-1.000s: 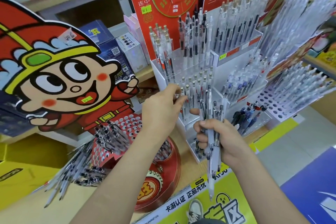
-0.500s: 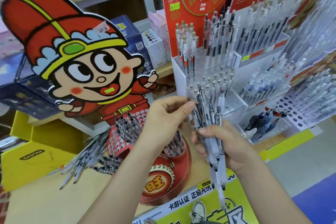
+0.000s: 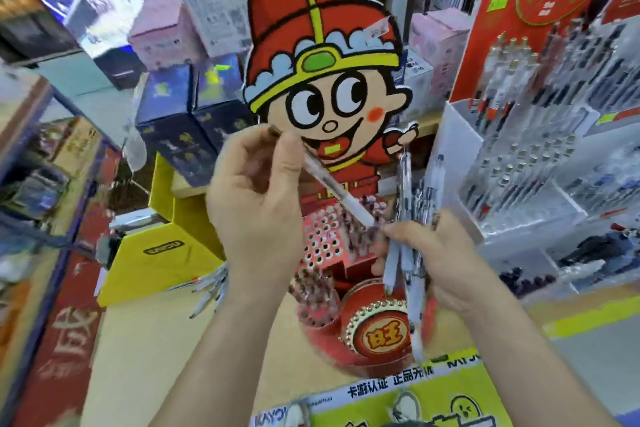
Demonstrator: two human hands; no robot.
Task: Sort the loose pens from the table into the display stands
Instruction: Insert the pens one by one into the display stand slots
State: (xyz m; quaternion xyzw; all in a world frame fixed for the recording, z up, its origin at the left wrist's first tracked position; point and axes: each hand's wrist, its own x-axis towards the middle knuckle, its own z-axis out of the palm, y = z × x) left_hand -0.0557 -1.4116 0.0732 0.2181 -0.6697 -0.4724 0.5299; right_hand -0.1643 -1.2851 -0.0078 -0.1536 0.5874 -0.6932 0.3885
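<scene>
Our left hand (image 3: pixel 256 204) pinched one white pen (image 3: pixel 349 203), slanted toward four o'clock; our right hand (image 3: pixel 446 263) gripped a bundle of pens (image 3: pixel 405 177); the red cartoon stand (image 3: pixel 325 45) stood at twelve o'clock; the white tiered stand (image 3: pixel 519 166) at two; loose pens (image 3: pixel 209 288) lay on the desk (image 3: pixel 145 340) at eight.

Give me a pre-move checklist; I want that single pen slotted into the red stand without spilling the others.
1. Left hand grips the single pen: ok.
2. Right hand holds the pen bundle: ok, though the pens splay.
3. Open holes in the red stand: ok, several show.
4. Single pen lined up with a hole: not ok, it is slanted.
5. Which end is the writing tip: cannot tell, blurred.
6. Loose pens off the table: not ok, some lie left of the stand.
</scene>
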